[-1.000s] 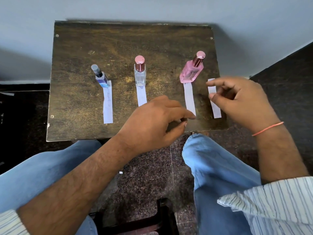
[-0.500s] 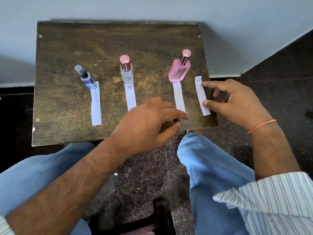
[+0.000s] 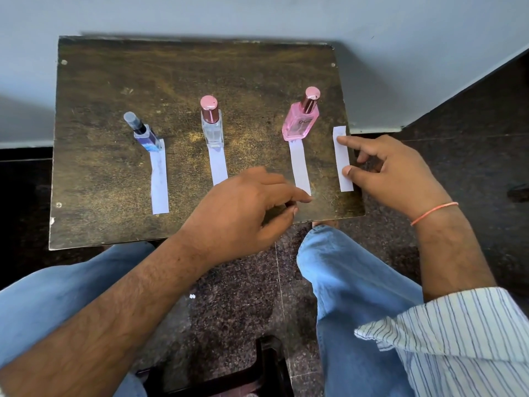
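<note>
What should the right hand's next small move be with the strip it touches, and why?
Probably slide the loose strip slightly inward. The right hand rests its forefinger on the far end and its thumb lower down, so the paper is pinned flat, not lifted. It lies by the right edge of the table and is the only strip with no bottle behind it.

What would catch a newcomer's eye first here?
Three perfume bottles stand in a row on the table: a blue bottle left, a clear bottle middle, a pink bottle right, each with a white strip before it. At the right edge, the right hand touches a fourth strip with forefinger and thumb.
</note>
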`<state>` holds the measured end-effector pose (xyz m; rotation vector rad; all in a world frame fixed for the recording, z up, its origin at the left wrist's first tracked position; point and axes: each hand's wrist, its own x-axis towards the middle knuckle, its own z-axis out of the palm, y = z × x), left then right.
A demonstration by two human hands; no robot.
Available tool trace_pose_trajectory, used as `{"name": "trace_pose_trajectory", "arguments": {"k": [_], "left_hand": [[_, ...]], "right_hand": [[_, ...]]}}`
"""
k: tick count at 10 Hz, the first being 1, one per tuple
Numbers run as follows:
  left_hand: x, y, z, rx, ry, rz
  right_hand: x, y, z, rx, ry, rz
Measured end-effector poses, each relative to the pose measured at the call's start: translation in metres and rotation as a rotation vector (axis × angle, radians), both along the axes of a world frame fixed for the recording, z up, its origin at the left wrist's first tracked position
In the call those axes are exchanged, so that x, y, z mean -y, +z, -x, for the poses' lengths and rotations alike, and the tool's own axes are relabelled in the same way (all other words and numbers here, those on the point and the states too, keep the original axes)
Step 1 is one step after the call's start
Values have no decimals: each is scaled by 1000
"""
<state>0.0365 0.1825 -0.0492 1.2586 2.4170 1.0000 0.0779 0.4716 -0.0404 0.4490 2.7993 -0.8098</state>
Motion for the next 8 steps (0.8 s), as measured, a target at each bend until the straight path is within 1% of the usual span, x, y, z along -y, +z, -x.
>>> {"name": "trace_pose_trajectory", "arguments": {"k": [3,5,7,8], "left_hand": [[3,3,0,-5,6,6],[4,0,1,3,10,-3],[3,1,1,-19,5,-9],[3,1,0,-23,20,-54]], "right_hand": [[-1,2,0,17,1,-10],[-1,2,-2,-15,3,11],[2,7,-3,-127,16,62],[7,8,-2,-251,15,53]]}}
